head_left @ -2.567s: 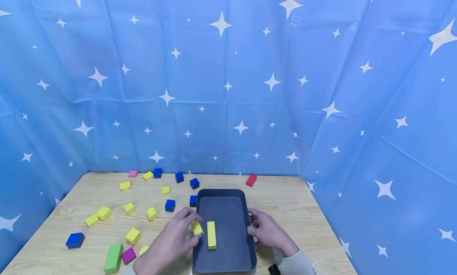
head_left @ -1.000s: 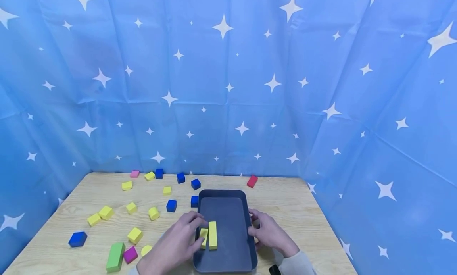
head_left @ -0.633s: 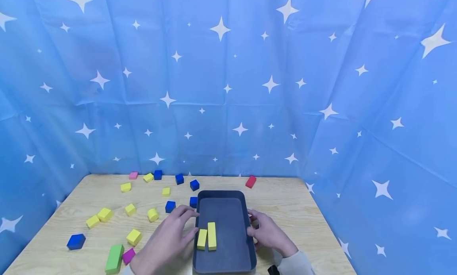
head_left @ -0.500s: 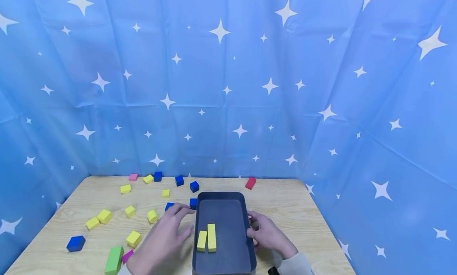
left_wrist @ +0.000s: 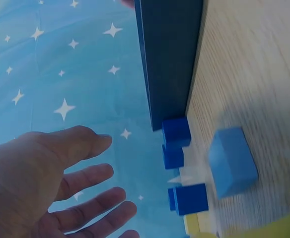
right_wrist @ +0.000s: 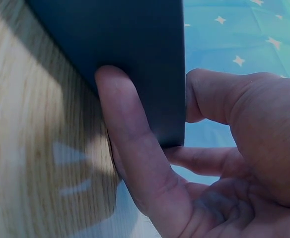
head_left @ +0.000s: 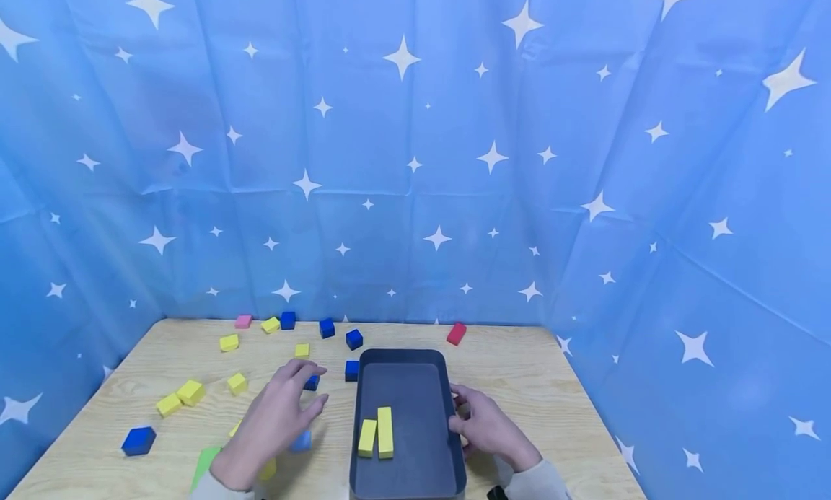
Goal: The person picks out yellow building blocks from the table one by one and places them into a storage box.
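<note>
My left hand [head_left: 273, 417] hovers over the table left of the tray, fingers spread and holding nothing. In the left wrist view, a light blue block [left_wrist: 233, 162] stands on the wood below that hand [left_wrist: 80, 183]. A dark grey tray [head_left: 425, 478] has two yellow blocks lying side by side at its left: a shorter one [head_left: 366, 438] and a longer one [head_left: 385, 433]. My right hand [head_left: 491, 426] grips the tray's right wall, thumb over the rim. In the right wrist view its fingers [right_wrist: 130, 124] press the outside. A green block [head_left: 205, 462] is partly hidden behind my left hand.
Several blue and yellow blocks lie scattered left of and behind the tray, among them a blue block [head_left: 138, 441] and a yellow block [head_left: 191, 392]. A red block [head_left: 456, 334] and a pink block [head_left: 243, 322] lie near the back edge. A starry curtain [head_left: 415, 161] hangs behind.
My left hand set the shorter yellow block in the tray beside the longer one, let go, and moved left over the table. The right hand has stayed on the tray.
</note>
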The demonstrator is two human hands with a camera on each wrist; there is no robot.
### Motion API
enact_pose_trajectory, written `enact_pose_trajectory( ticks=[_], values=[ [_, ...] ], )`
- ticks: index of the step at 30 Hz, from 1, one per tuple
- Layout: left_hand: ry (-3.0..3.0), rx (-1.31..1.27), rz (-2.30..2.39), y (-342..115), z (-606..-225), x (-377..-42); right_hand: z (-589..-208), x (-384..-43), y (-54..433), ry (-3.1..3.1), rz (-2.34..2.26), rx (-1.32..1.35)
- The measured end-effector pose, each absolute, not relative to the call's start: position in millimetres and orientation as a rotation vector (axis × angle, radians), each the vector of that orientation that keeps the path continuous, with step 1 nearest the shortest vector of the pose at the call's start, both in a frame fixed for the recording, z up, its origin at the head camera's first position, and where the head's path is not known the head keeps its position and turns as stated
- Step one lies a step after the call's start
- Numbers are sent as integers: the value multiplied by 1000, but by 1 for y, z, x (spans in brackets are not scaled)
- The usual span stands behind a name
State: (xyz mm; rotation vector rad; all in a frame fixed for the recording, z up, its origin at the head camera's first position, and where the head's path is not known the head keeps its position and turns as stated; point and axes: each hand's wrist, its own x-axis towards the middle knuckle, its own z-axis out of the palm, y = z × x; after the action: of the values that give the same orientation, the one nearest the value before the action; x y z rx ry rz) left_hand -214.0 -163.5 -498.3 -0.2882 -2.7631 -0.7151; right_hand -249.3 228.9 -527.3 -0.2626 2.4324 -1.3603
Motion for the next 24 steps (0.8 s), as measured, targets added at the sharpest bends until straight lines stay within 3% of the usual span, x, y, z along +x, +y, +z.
enact_pose_trajectory(
  ticks=[24],
  values=[
    [-2917, -82, -668, -203, -507, -228, -529, -250, 229, 2428, -1366, -251]
  ],
)
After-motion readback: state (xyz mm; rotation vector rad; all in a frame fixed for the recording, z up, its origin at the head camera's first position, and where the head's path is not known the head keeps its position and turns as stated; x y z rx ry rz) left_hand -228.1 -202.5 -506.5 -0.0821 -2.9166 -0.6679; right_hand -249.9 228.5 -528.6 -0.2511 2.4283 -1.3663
